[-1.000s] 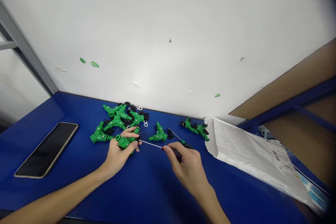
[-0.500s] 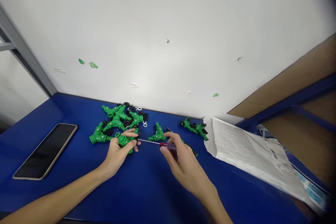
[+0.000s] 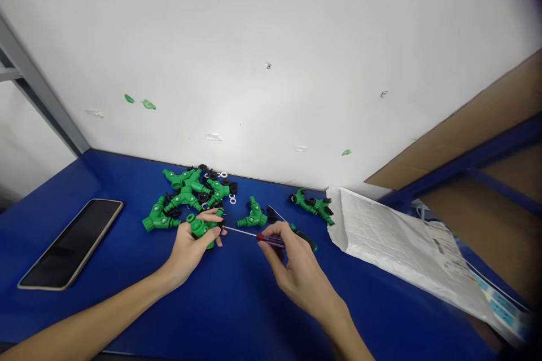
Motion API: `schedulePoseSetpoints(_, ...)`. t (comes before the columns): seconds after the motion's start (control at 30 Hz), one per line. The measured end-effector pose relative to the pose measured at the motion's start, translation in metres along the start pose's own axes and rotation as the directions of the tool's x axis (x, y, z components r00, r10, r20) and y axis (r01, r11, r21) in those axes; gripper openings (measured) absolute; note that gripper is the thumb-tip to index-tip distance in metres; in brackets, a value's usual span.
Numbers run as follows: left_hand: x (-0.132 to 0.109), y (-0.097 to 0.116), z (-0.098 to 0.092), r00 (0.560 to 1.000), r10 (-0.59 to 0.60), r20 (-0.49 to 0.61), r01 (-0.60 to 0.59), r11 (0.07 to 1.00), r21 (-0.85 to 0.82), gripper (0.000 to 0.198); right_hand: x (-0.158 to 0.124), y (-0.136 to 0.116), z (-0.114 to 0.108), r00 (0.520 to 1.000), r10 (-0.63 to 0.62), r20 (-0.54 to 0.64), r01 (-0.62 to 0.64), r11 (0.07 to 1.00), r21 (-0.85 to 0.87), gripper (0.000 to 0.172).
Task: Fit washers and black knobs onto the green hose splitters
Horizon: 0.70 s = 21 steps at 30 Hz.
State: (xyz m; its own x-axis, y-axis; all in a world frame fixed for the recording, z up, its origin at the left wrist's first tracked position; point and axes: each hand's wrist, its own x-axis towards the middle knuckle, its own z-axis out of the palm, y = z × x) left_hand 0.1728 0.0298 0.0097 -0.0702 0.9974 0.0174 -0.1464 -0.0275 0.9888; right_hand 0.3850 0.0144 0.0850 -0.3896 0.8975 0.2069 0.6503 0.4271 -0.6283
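My left hand point(image 3: 191, 248) is closed around a green Y-shaped hose connector point(image 3: 197, 225) with a black part at its right end. In my right hand point(image 3: 296, 268) is a screwdriver point(image 3: 271, 240) with a red and purple see-through handle, gripped between thumb and fingers. Its thin shaft points left, and the tip meets the black part by my left fingertips; the exact contact is hidden. Just beyond the shaft lies another green Y connector point(image 3: 255, 213). A second screwdriver with a dark green handle point(image 3: 305, 238) rests partly behind my right hand.
Several green connectors point(image 3: 186, 197) with black fittings and white rings point(image 3: 232, 199) are heaped behind my left hand. A phone point(image 3: 71, 242) lies at left. Two connectors point(image 3: 311, 203) sit by a white plastic mailing bag point(image 3: 398, 248) at right. A white wall point(image 3: 254, 96) bounds the blue table point(image 3: 237, 304).
The fingers of my right hand have shifted on the screwdriver handle, and more of the second screwdriver shows. My left hand holds the connector in about the same place.
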Motion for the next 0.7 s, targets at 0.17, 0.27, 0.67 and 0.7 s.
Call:
schedulePoseSetpoints(0.17,-0.001,0.001,-0.001,0.998,0.055,0.003,-0.055,0.997,0.05,0.009,0.002,0.007,0.005,0.992,-0.089,-0.085,0.079,0.99,-0.118,0.021)
schedulePoseSetpoints(0.27,-0.001,0.002,-0.002,0.998,0.059,0.003,-0.059,0.997,0.048,0.008,0.003,0.002,0.002,1.0,-0.012,-0.026,0.008,0.985,-0.175,0.024)
schedulePoseSetpoints(0.67,-0.004,0.011,0.002,0.996,0.091,-0.012,-0.089,0.988,0.126,0.011,0.002,-0.001,0.003,0.995,-0.09,-0.05,0.079,0.977,-0.2,0.02)
schedulePoseSetpoints(0.7,-0.003,0.011,0.001,0.996,0.087,-0.014,-0.084,0.99,0.116,0.011,0.002,-0.003,0.002,0.998,-0.059,-0.021,0.054,0.98,-0.191,0.017)
